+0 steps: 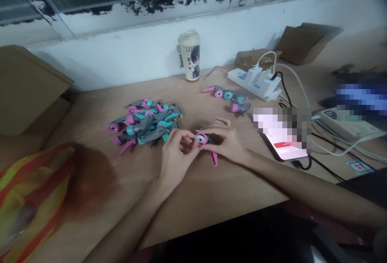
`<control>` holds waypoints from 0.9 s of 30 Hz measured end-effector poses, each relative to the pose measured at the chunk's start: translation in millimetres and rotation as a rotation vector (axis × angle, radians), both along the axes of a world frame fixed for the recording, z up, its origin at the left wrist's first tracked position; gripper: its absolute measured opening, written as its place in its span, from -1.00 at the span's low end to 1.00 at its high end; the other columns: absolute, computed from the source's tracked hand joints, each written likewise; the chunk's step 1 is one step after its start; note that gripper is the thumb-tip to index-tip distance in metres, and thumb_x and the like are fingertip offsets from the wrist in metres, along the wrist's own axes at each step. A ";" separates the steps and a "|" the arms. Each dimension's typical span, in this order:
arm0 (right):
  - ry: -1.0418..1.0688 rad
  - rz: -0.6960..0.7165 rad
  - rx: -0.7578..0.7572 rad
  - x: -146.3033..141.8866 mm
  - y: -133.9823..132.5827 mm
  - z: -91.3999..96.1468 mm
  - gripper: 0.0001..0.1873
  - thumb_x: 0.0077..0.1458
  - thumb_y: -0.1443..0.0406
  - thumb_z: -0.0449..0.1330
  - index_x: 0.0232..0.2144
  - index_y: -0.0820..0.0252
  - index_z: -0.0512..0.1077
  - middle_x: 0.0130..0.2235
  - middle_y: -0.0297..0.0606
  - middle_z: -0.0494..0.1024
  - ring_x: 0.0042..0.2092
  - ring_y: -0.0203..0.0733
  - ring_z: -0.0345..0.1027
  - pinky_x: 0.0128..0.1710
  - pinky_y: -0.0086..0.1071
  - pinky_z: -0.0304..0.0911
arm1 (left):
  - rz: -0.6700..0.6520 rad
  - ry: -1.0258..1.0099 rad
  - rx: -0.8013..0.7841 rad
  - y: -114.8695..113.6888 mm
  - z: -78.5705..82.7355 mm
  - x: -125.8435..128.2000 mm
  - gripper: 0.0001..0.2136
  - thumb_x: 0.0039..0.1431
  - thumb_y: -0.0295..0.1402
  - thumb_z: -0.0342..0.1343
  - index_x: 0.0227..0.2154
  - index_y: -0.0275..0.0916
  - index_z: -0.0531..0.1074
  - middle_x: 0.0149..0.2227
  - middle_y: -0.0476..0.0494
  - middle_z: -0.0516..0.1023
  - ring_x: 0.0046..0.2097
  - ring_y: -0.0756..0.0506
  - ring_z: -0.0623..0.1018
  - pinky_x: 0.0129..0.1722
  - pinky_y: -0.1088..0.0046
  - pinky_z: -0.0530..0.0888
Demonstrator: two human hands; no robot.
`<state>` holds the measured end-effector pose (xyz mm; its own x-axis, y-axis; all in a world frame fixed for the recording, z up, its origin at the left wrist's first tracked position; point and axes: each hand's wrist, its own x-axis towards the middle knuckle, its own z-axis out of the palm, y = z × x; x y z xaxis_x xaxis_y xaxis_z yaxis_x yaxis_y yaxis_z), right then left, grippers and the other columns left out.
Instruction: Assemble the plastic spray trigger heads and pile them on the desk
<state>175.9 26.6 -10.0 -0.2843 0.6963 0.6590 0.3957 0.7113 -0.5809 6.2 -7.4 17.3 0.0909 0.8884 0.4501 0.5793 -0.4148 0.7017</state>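
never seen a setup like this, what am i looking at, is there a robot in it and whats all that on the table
No robot here, just a person's bare hands. The single picture comes from a camera worn on the head, looking forward and down. The left hand and right hand meet at one pink-and-grey piece, held between their fingers. On the wooden table, a pile of similar pieces in grey, pink and teal lies to the left, and a smaller group lies further back. Behind stand a lidded cup and, to its right, a power strip.
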 end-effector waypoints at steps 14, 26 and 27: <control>-0.096 -0.020 0.056 2.9 -0.7 2.2 -0.75 -0.04 0.12 0.28 -0.25 -0.03 0.51 -0.31 -0.36 0.60 -0.18 -0.19 0.40 0.08 -0.09 -0.09 | -0.081 0.134 -0.019 2.1 4.1 -4.0 -0.96 0.06 -0.40 0.13 -0.40 -0.18 0.45 -0.36 -0.02 0.39 -0.42 0.06 0.41 -0.47 0.59 0.38; -0.133 -0.021 0.113 1.7 -2.3 1.5 -0.78 0.02 0.17 0.24 -0.22 -0.07 0.51 -0.35 -0.40 0.59 -0.22 -0.21 0.39 0.07 -0.09 -0.12 | 0.001 0.189 -0.066 -0.7 -0.7 -1.9 -0.96 0.03 -0.37 0.14 -0.47 -0.20 0.46 -0.46 0.02 0.40 -0.48 0.06 0.38 -0.45 0.54 0.33; -0.136 -0.022 0.112 1.3 -2.6 1.4 -0.78 0.01 0.16 0.24 -0.22 -0.07 0.51 -0.35 -0.40 0.59 -0.22 -0.21 0.39 0.07 -0.10 -0.11 | 0.012 0.193 -0.075 -1.4 -1.0 -1.5 -0.95 0.03 -0.36 0.14 -0.47 -0.20 0.45 -0.47 0.03 0.39 -0.48 0.05 0.38 -0.46 0.53 0.31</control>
<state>177.2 24.0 -8.7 -0.3618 0.6273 0.6897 0.4810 0.7593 -0.4382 4.6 -8.8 16.4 0.1586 0.9203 0.3576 0.7105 -0.3579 0.6059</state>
